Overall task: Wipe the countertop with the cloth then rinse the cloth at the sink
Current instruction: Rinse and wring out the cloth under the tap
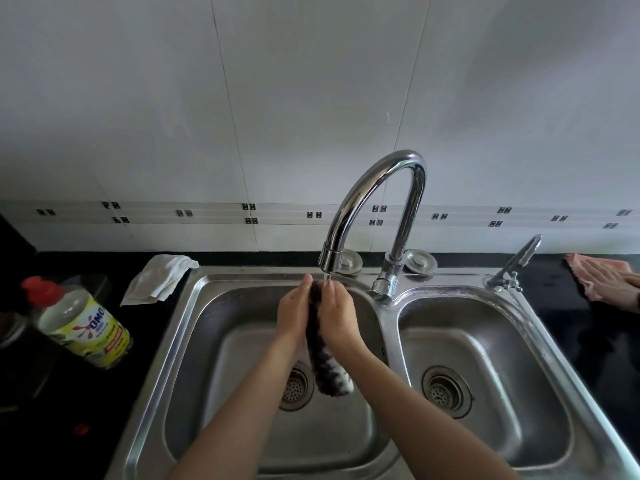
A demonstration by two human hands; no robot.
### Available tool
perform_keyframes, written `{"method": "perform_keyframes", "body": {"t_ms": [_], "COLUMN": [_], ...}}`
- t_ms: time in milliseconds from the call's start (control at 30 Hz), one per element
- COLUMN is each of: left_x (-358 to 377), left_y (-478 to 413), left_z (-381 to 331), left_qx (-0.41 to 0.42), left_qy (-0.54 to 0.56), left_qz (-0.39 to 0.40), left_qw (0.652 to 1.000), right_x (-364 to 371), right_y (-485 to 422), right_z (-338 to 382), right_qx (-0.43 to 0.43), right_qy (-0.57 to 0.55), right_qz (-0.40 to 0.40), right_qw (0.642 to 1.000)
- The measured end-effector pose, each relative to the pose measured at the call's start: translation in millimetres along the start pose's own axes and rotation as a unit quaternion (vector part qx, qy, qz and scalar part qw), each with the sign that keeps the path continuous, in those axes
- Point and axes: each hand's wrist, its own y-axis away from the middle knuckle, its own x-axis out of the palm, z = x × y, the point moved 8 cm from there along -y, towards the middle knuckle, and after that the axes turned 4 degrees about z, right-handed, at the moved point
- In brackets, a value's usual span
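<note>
We see a stainless-steel sink (194, 306) with 2 rounded basins and a curved chrome faucet (374, 195) arching over the left one. A dark, shaggy cloth (323, 362) with pale flecks hangs in a long roll above the left drain, its top just under the spout, where a thin stream seems to run. Our left hand (294, 317) and right hand (337, 318) press it between them, fingers curled around it. A crumpled white rag (159, 278) lies on the black countertop (568, 306).
</note>
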Motion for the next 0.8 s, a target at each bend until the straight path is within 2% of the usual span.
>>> {"method": "perform_keyframes", "body": {"t_ms": [100,133,200,233,300,433,567,600,667,733,800], "left_x": [12,14,6,0,-11,-25,-24,-23,-26,-24,-16], "left_y": [8,11,15,17,19,17,25,27,28,28,25], "left_z": [20,24,30,35,43,43,62,70,83,91,89], "left_qx": [-0.091,-0.099,-0.095,-0.102,-0.126,-0.091,-0.112,-0.126,-0.184,-0.238,-0.243], "left_qy": [0.119,0.110,-0.012,-0.074,-0.119,-0.211,-0.277,-0.259,-0.076,0.148,0.268], "left_qz": [0.132,0.176,0.224,0.231,0.232,0.246,0.274,0.264,0.195,0.131,0.116], "left_qw": [0.980,0.973,0.970,0.965,0.957,0.941,0.914,0.920,0.960,0.951,0.925], "right_x": [-6,-6,-3,-4,-8,-9,-7,-6,-5,-6,-2], "right_y": [-5,-6,-3,-3,-4,-2,-6,-9,-15,-17,-15], "right_z": [-21,-32,-47,-50,-51,-47,-32,-27,-24,-25,-31], "right_qx": [0.107,0.165,0.264,0.281,0.279,0.285,0.279,0.273,0.264,0.257,0.257], "right_qy": [-0.117,-0.182,-0.327,-0.374,-0.421,-0.503,-0.537,-0.551,-0.571,-0.562,-0.544], "right_qz": [-0.026,-0.020,0.008,0.015,0.023,0.028,0.022,0.020,0.014,0.009,0.013], "right_qw": [0.987,0.969,0.907,0.884,0.863,0.816,0.796,0.788,0.778,0.786,0.799]}}
